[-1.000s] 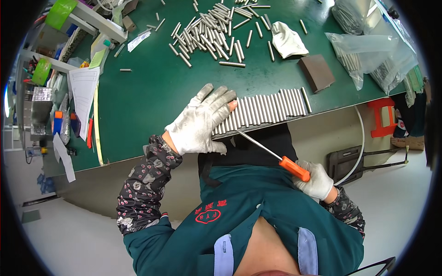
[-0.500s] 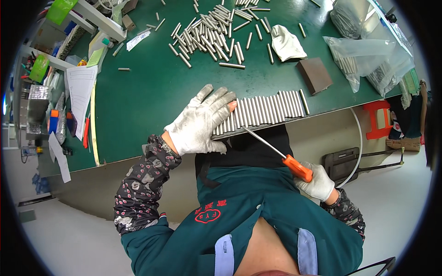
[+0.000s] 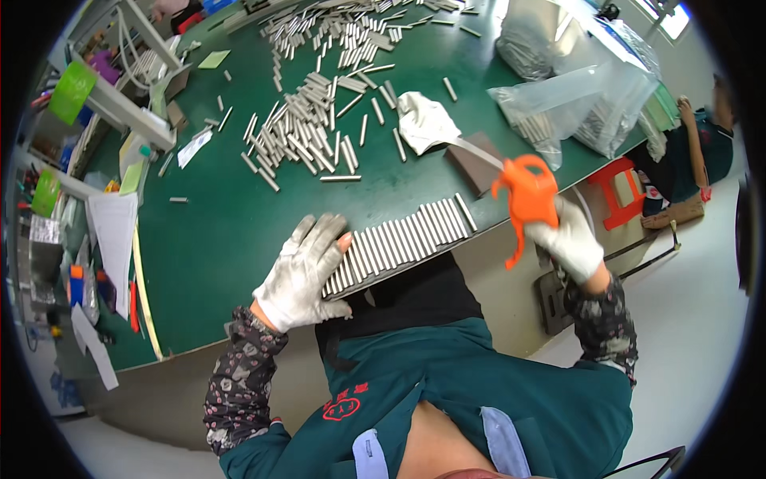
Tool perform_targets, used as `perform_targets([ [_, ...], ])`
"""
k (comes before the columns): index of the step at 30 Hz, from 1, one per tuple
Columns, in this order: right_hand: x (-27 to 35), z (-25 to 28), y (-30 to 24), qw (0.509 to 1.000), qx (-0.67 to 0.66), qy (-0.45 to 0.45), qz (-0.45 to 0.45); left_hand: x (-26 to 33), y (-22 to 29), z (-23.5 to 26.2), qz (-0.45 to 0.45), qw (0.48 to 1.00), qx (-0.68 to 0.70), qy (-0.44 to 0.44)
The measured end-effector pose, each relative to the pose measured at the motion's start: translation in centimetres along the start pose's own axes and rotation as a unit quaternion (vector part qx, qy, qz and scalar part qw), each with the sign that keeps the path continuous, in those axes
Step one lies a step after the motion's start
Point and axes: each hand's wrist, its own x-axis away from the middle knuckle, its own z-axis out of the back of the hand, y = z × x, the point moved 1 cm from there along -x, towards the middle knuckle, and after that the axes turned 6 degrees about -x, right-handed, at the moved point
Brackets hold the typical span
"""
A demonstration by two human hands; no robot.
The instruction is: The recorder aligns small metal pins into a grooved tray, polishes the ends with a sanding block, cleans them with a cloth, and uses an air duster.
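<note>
- Workroom, green-topped bench [image 3: 215, 263]; near edge slants upward to the right, with the orderly stuff gathered along it.
- Left hand [image 3: 299, 275], white glove: at the row's left end, fingers straight and close together on the bench, thumb spread wide, out past the near edge. A bare fingertip [image 3: 344, 242] pokes through the glove against the end pins. Looks like a stop, so the line cannot spread leftward.
- Row of metal pins [image 3: 403, 239]: side by side along the near edge, pointing into the bench; packed tight, I'd judge, so one hand can steady the lot.
- Right hand [image 3: 570, 243], white glove: closed on an orange air gun [image 3: 531, 195], raised at the near edge, right of the row. Exact finger placement hidden. Nozzle [image 3: 481, 152] aims up-left, clear of the pins, probably to avoid knocking them.
- Behind the row's right end: brown block [image 3: 469, 172], partly covered by the nozzle; past it, white cloth [image 3: 427, 124]. Both presumably there for easy reach.
- Mid-bench: heap of loose pins [image 3: 299, 132], well apart from the row, perhaps against mixing.
- Right edge: clear plastic bags [image 3: 527, 52], some with pins inside.
- Toward the far edge: another scatter of pins [image 3: 363, 48].
</note>
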Motion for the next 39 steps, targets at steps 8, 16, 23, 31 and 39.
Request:
perform_targets([
  [8, -16.6, 2.7, -2.4, 0.987, 0.12, 0.093, 0.058, 0.3, 0.1, 0.2, -0.005, 0.999, 0.01, 0.052],
  [16, -17.0, 0.7, -1.4, 0.826, 0.42, 0.237, 0.293, 2.9, 1.8, 0.9, 0.226, 0.952, 0.0, 0.206],
  [23, -6.6, -5.6, 0.3, 0.849, 0.155, -0.133, 0.488, 3.0, 3.2, 0.6, 0.362, 0.929, 0.027, 0.067],
  [31, -6.9, -7.1, 2.7, 0.795, 0.264, -0.194, 0.511, 2.1, 3.7, 0.7, 0.349, 0.935, 0.002, 0.059],
  [39, -6.4, -8.3, 2.0, 0.823, 0.304, -0.166, 0.45, 1.7, 3.7, 1.4, 0.395, 0.918, 0.037, -0.001],
])
